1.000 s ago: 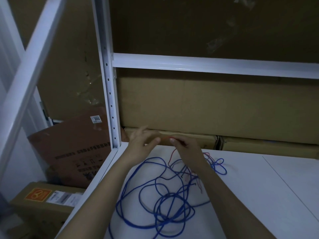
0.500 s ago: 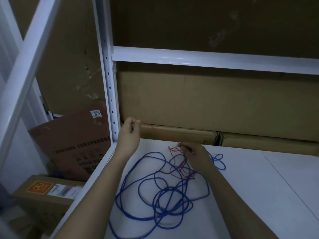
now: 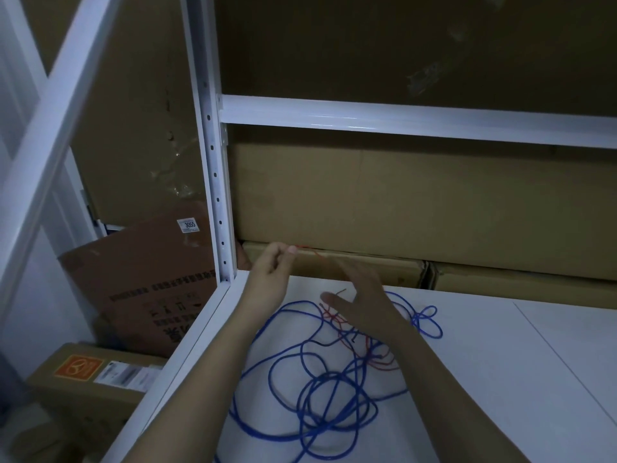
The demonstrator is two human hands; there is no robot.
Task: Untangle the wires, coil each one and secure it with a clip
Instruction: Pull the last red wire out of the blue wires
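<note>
Left hand [image 3: 268, 279]: raised by the shelf post [image 3: 213, 182], fingertips pinching one end of the red wire [image 3: 312, 252].
Right hand [image 3: 362, 304]: fingers spread, holding nothing, over the red wire's tangle.
Blue wire [image 3: 320, 392]: loose loops on the counter [image 3: 500, 379], below both hands.
</note>
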